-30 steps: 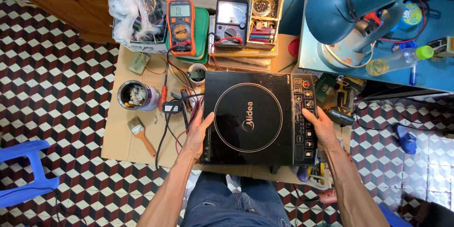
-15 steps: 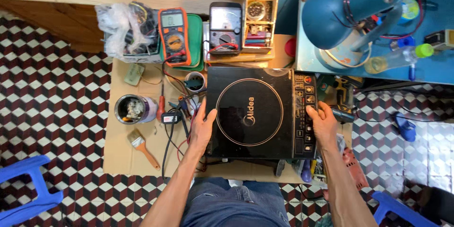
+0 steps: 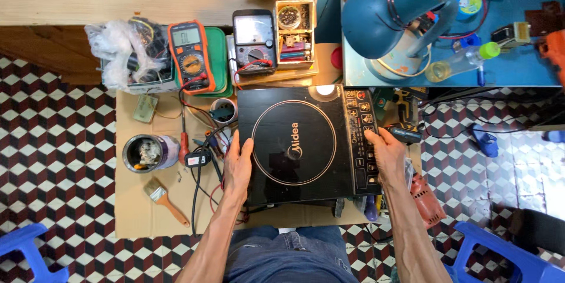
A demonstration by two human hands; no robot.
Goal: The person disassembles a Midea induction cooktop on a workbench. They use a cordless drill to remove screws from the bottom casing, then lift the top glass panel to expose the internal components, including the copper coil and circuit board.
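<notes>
A black induction cooktop (image 3: 294, 141) with a round ring on its glass lies on a cardboard sheet (image 3: 141, 206) on the floor. My left hand (image 3: 238, 165) grips its left edge, fingers over the glass. My right hand (image 3: 385, 156) holds the right edge, on the button panel strip. Both forearms reach in from the bottom of the view. My knees in blue jeans (image 3: 288, 256) sit just below the cooktop.
An orange multimeter (image 3: 189, 56), a grey analog meter (image 3: 254, 41) and a parts box (image 3: 292, 32) lie behind the cooktop. A tin (image 3: 144, 153), brush (image 3: 165, 197) and screwdriver (image 3: 183, 138) lie left. A blue desk lamp (image 3: 400, 18) stands right. Blue stools (image 3: 500, 253) flank me.
The view has shifted, so the cooktop sits a little lower in frame. Both hands stay on its two side edges, in nearly the same grip.
</notes>
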